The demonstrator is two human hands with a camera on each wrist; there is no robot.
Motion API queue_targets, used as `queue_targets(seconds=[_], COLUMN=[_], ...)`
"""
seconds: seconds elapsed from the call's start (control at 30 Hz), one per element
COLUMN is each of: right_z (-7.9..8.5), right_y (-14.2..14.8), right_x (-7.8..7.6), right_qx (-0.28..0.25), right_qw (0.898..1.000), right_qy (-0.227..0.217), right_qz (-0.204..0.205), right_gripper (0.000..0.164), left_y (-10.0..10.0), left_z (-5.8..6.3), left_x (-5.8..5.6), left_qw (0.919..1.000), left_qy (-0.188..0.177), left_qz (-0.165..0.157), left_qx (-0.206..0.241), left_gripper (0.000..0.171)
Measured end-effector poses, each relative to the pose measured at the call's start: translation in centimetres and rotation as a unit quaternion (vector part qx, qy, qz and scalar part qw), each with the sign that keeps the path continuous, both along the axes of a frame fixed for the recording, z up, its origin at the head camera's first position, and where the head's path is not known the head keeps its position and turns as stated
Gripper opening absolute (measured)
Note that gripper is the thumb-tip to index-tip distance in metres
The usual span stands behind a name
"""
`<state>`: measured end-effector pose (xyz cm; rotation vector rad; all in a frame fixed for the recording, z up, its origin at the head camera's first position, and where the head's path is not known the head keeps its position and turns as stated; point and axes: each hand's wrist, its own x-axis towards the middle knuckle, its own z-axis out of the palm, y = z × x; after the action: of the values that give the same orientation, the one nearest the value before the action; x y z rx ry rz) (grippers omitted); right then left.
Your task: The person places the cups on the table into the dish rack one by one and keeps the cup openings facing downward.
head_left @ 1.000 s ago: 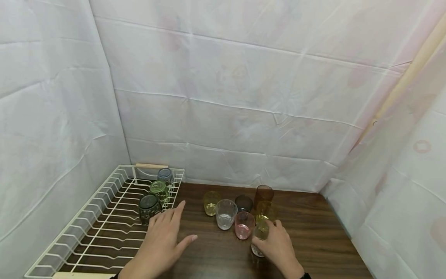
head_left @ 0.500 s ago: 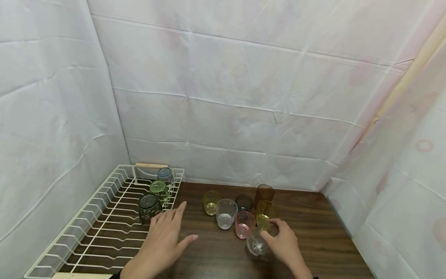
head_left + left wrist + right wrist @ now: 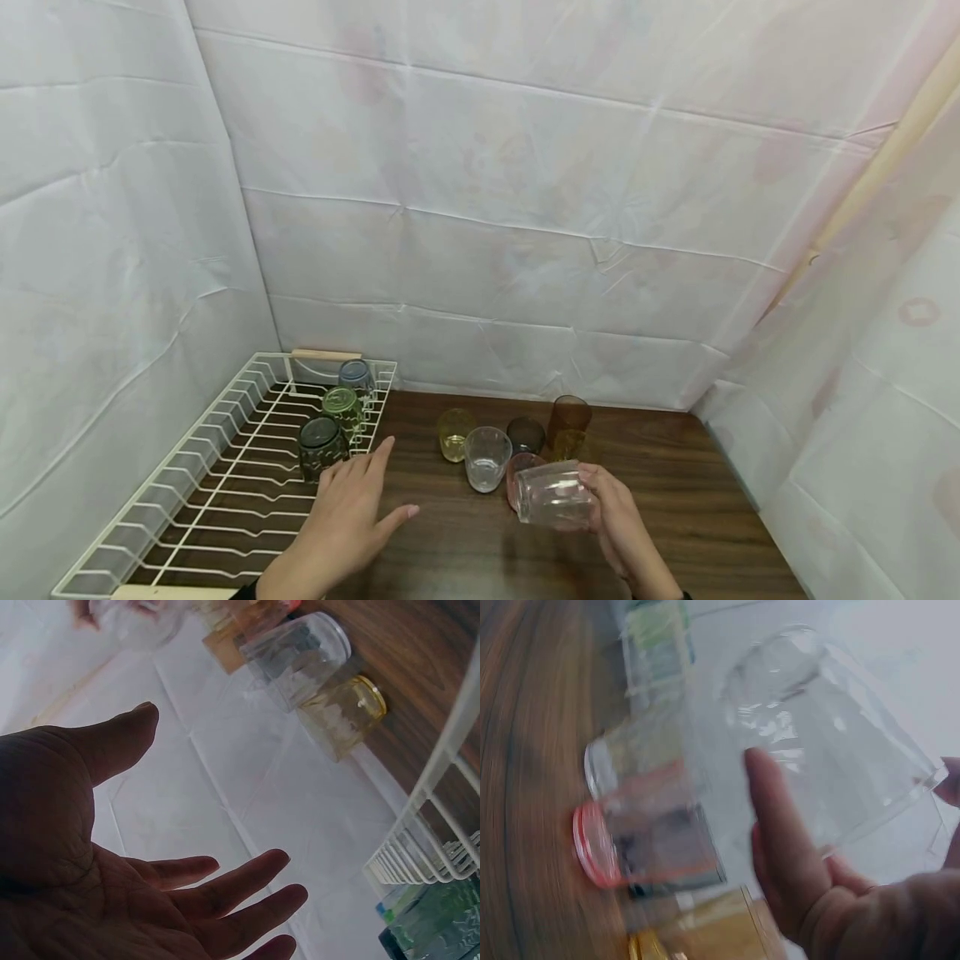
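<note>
My right hand holds a clear glass tipped over sideways above the brown table, and my left hand is wide by the white rack

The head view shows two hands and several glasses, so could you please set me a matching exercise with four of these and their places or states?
Column one:
1. Right hand
2. Blue glass
3. Left hand
4. Pink glass

Column two:
A. At the far end of the white rack
B. Partly hidden behind the clear glass
C. Holding the clear glass tilted
D. Thumb spread, holding nothing

Pairs: 1-C, 2-A, 3-D, 4-B
</note>
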<state>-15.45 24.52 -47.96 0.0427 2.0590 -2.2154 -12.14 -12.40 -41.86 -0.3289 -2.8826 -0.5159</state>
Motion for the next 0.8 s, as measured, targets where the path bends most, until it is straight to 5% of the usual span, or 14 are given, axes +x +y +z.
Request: queue_targets(seconds=[0.2, 0.37, 0.67, 0.8], right_z=[0.4, 0.5, 0.2, 0.1], right_y=[-0.2, -1.2, -2.8, -3.6], right_x=[-0.3, -1.0, -1.7, -1.6], right_qx=[-0.176, -0.301, -0.511, -0.555], right_qw=[0.975, 0.938, 0.825, 0.789], right_qy=[0.044, 0.037, 0.054, 0.065], right_qz=[0.130, 0.165, 0.237, 0.254], right_gripper=[0.045, 0.050, 0.062, 0.062], left_y=[-0.2, -0.3, -0.3, -0.3], left_z=[-0.3, -0.4, -0.6, -0.6], left_x=[0.1, 0.1, 0.1, 0.1], left_qw=[1.0000, 0.9997, 0.9994, 0.9993], left_qy=[-0.004, -0.021, -0.031, -0.035], left_qz=[0.002, 0.002, -0.003, -0.001], left_qx=[-0.004, -0.010, -0.013, -0.010], left_gripper=[0.097, 0.098, 0.099, 0.099])
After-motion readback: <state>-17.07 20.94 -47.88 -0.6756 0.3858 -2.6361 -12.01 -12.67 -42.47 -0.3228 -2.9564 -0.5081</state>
